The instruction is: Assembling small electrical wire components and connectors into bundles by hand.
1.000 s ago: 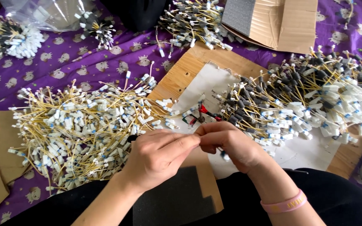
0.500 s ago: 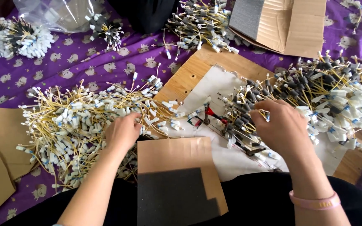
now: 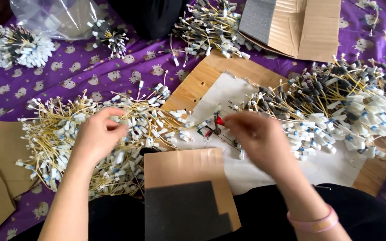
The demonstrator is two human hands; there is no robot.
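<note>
Left hand (image 3: 97,136), fingers loosely spread, rests on the heap of yellow-wired white-tagged leads (image 3: 90,143). Right hand (image 3: 258,138), blurred, grip indiscernible, hovers over the white paper sheet (image 3: 322,167). Picking a single lead cleanly likely avoids tangles.

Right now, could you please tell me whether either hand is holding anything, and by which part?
The left hand rests on the pile of yellow wires with white connectors; no clear grip. The right hand is blurred; cannot tell.

Pretty bright, soft daylight all over, no harsh shadows; the right hand (image 3: 258,138) is smeared with motion blur, the left hand (image 3: 97,134) a bit softer too; some glare on the clear plastic bag (image 3: 54,18) top left; the wire piles look sharp enough.
</note>
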